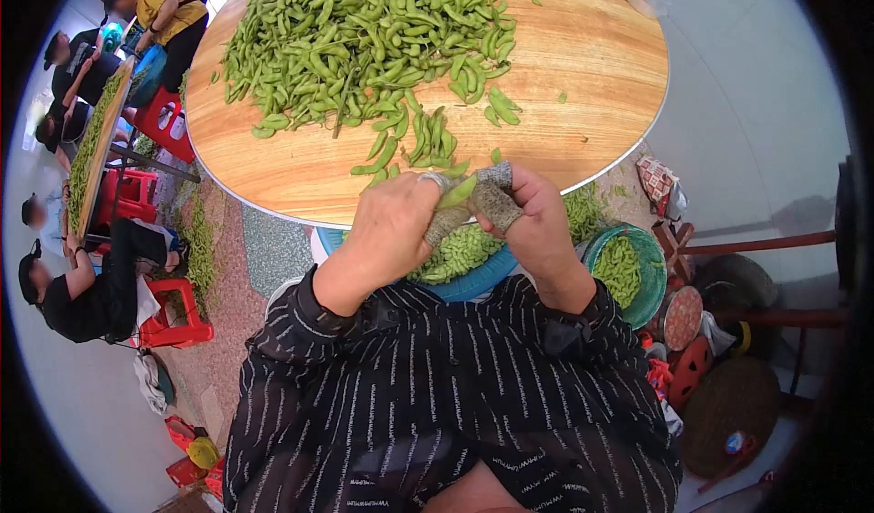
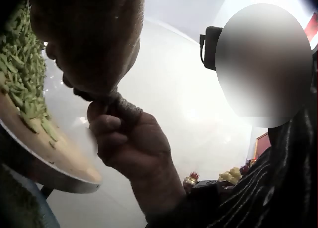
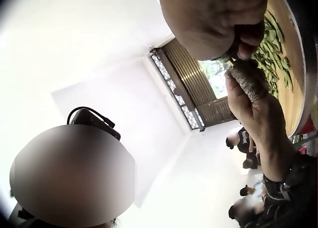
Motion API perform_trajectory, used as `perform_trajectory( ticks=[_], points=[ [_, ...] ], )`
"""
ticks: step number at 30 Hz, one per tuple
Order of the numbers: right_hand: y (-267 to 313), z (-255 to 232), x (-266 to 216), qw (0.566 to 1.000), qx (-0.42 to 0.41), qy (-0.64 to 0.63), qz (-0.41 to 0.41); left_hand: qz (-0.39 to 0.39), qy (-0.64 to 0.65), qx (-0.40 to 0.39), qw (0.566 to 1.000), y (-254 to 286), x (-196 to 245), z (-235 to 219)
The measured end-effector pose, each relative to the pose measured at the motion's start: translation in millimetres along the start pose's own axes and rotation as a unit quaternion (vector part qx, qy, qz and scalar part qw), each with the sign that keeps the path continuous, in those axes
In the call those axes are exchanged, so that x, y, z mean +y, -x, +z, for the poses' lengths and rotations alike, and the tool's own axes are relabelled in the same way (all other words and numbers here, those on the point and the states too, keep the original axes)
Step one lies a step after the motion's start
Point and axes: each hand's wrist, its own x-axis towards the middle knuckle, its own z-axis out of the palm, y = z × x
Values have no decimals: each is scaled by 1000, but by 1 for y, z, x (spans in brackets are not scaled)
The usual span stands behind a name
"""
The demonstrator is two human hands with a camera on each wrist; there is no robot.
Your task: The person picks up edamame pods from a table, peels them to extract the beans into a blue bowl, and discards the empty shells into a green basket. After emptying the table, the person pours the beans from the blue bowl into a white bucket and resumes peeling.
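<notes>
Both hands meet over the near edge of the round wooden table (image 1: pixel 601 85). My left hand (image 1: pixel 382 226) pinches a green soybean pod (image 1: pixel 458 193) between thumb and fingers. From the other side, my right hand (image 1: pixel 542 226) grips the pod's other end, thumb and index finger close together. Grey knitted finger covers (image 1: pixel 496 205) wrap both thumbs and the right index finger. Just beyond the hands lie several loose pods (image 1: pixel 432 140), in front of a large heap of pods (image 1: pixel 364 40). In the wrist views the hands hide the pod.
Below the table edge stands a blue basin (image 1: pixel 496 267) holding shelled green beans (image 1: pixel 460 253). A green bucket (image 1: pixel 651 285) with more beans is at the right. On the left, people sit around another pod-covered table (image 1: pixel 100 149) with red stools (image 1: pixel 173 317).
</notes>
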Motion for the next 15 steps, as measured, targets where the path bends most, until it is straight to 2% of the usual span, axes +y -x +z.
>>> perform_trajectory(
  ticks=[2, 4, 6, 7, 9, 10, 11, 12, 13, 15],
  points=[
    [0, -2, 1, 1000, -9, 15, -4, -9, -8, -3, 1000, 2, 0, 4],
    [0, -3, 0, 998, -46, -35, 27, -18, -17, -5, 1000, 5, -4, 12],
    [0, -2, 3, 997, -52, -48, 20, -51, 224, 17, 973, 9, -10, 23],
    [0, -2, 5, 996, -58, -61, 13, -51, 224, 16, 973, 9, -9, 26],
    [-2, -5, 15, 996, -71, -57, -16, -75, 449, 58, 888, 10, -8, 31],
    [-3, -6, 18, 994, -84, -54, -43, -75, 448, 58, 889, 12, -9, 31],
    [-4, -6, 19, 994, -85, -54, -43, -149, 541, 28, 827, 14, -11, 31],
    [-5, -5, 20, 992, -94, -26, -78, -220, 624, -3, 750, 16, -12, 30],
    [-6, -6, 21, 988, -103, 2, -113, -220, 624, -3, 750, 16, -10, 30],
    [-11, -12, 25, 985, -129, 0, -111, -331, 737, 7, 589, 16, -5, 29]
  ],
)
